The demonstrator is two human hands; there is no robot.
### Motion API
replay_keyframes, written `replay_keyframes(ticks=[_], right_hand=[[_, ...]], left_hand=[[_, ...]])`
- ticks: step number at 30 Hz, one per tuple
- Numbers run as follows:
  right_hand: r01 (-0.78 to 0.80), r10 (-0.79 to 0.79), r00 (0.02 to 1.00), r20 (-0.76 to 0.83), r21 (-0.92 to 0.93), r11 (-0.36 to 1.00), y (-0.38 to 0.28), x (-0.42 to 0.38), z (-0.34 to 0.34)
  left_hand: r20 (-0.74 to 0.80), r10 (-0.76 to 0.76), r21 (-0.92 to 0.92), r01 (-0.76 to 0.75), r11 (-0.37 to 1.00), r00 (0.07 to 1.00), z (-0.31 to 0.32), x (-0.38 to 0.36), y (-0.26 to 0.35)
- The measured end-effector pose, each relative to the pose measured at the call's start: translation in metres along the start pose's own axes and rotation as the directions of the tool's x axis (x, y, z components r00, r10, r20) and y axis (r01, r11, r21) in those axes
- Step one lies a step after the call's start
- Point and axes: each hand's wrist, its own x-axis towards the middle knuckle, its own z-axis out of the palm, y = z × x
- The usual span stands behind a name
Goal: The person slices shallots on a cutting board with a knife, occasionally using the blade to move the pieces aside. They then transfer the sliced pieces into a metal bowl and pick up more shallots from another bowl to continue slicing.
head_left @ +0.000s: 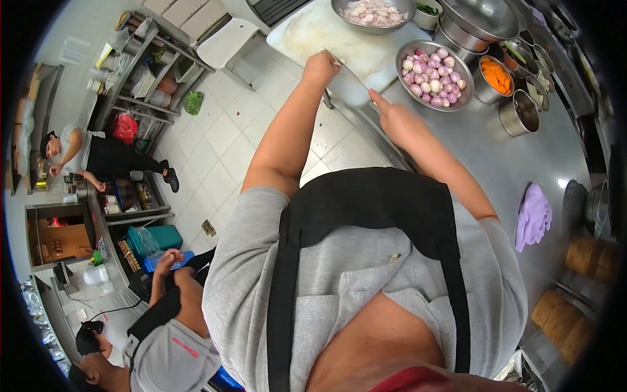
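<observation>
A knife (354, 77) is in my right hand (398, 123), which is closed around its handle with the index finger stretched along it. Its blade slants over the white cutting board (294, 32) toward my left hand (321, 68). My left hand is closed near the blade's tip, and a small pale bit shows at its fingertips, too small to name. Right of the board stands a metal bowl (401, 91) full of peeled shallots (434, 77). Beyond the hands, another metal bowl (373, 30) holds sliced shallots (372, 12).
Cut carrots (496, 77) fill a metal pot on the steel counter (483, 163), beside a dark-filled pot (519, 114) and stacked bowls (483, 23). A purple glove (534, 217) lies nearby. On the left are shelving, a white chair (227, 42) and two other people (173, 353) (117, 153).
</observation>
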Motion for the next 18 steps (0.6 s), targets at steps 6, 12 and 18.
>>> replay_keyframes(ticks=[6,12,18], right_hand=[[-0.021,0.02,0.999,0.039,0.009,1.0,-0.018,-0.027,-0.028],[-0.038,0.038,0.999,-0.017,0.008,0.999,0.0,0.003,0.0],[-0.042,0.041,0.999,0.013,0.034,0.999,-0.011,-0.022,-0.022]], left_hand=[[-0.017,0.026,-0.001,-0.026,1.0,1.0,0.003,0.002,-0.005],[-0.01,-0.026,-0.043,0.025,0.999,1.0,0.003,0.002,-0.003],[-0.031,-0.005,0.009,0.006,1.0,1.0,0.006,0.004,-0.006]])
